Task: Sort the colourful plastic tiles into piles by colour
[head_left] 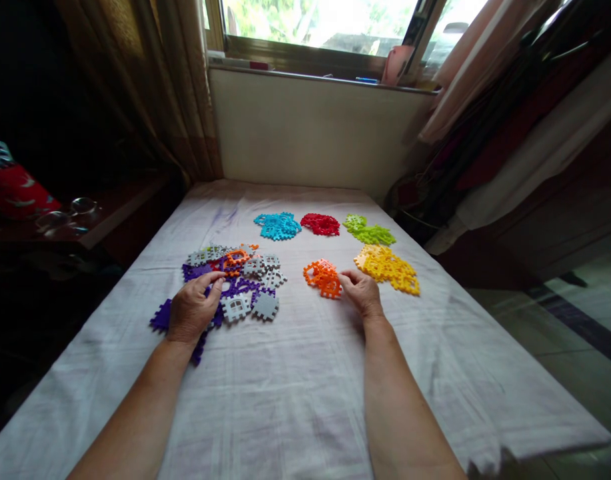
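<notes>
My left hand (195,303) is over a mixed pile of plastic interlocking tiles, its thumb and fingers drawn together. Whether a tile is pinched there I cannot make out. Purple tiles (161,316) and grey tiles (266,306) make up most of that pile, with an orange tile (238,259) near its far side. To the right, my right hand (362,292) has its fingertips closed at the edge of an orange interlocking tile (330,287), which lies on a small orange heap. Right beside that hand is a heap of yellow tiles (388,267).
Farther back on the cloth-covered table (285,400) lie heaps of blue tiles (279,226), red tiles (320,224) and lime green tiles (370,231). A wall and window stand beyond. Eyeglasses (84,206) rest on a dark side surface at left; clothes hang at right.
</notes>
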The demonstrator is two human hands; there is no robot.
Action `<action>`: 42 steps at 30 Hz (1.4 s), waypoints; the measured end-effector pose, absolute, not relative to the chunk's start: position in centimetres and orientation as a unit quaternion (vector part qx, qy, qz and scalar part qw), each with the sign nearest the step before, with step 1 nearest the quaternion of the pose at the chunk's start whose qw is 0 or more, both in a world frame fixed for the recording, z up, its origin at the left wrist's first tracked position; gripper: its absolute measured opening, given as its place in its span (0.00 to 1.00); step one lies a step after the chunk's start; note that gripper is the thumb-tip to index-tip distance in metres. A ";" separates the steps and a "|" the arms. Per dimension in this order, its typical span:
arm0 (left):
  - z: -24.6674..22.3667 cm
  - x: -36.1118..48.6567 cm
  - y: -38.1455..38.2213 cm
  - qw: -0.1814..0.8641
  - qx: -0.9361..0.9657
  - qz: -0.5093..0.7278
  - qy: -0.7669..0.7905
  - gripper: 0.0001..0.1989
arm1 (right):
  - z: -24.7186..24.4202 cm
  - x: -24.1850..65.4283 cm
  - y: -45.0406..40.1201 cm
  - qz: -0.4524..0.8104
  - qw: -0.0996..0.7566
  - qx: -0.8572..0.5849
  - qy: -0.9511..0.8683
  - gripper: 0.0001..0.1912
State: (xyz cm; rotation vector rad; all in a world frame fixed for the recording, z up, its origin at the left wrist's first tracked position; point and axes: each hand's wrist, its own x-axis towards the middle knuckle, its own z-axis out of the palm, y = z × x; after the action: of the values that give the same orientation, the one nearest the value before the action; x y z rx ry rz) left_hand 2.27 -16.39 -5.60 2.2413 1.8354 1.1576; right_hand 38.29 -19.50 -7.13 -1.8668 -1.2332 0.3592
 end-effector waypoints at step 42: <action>-2.8 -3.5 -10.4 -0.064 0.777 0.098 0.618 0.12 | -8.8 38.3 -18.4 0.059 0.369 -0.793 -0.481 0.16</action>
State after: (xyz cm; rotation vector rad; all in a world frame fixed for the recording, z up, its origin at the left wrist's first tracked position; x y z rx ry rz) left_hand -3.48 -10.39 -2.76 2.5450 2.0258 0.3224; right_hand 38.28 -18.42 -8.80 -2.0357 -1.2357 0.1522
